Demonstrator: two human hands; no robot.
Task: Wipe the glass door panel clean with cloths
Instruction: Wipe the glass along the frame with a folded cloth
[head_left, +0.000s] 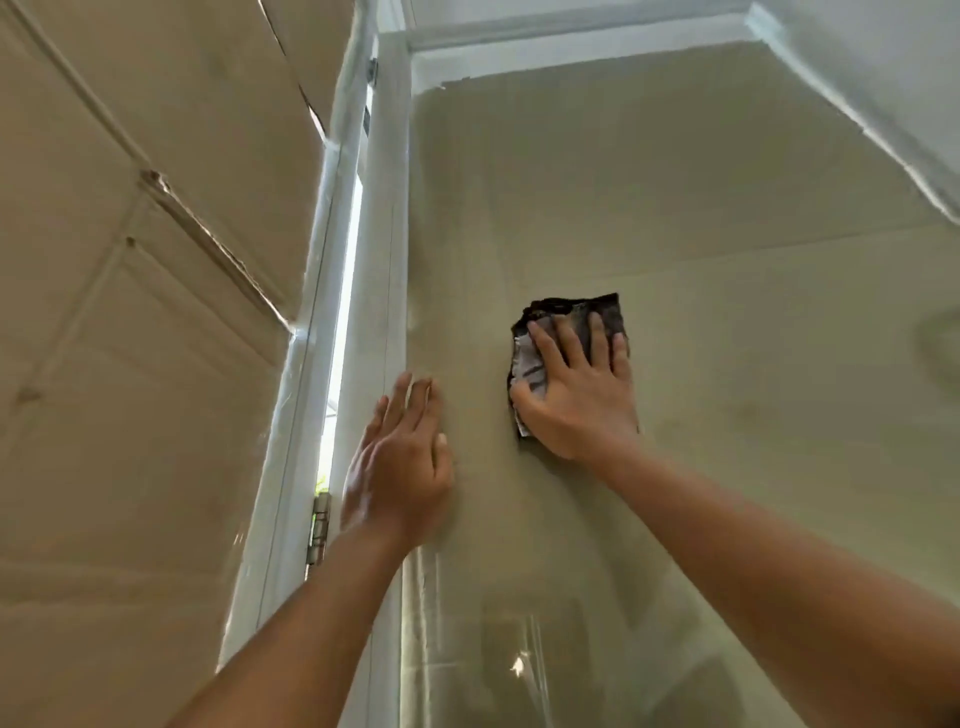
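Note:
The glass door panel (701, 218) fills the right half of the head view, seen from below and showing a beige surface behind it. My right hand (579, 395) presses a dark, grey-patterned cloth (597, 312) flat against the glass with spread, straight fingers. Lower and to the left, my left hand (397, 467) rests flat on the glass beside the white door frame (382, 260), fingers straight and holding nothing.
A metal hinge (320, 525) sits on the frame just left of my left wrist, with a bright gap of daylight (345, 312) above it. Cardboard sheets (130, 312) cover the surface at left. White trim (571, 47) runs along the top.

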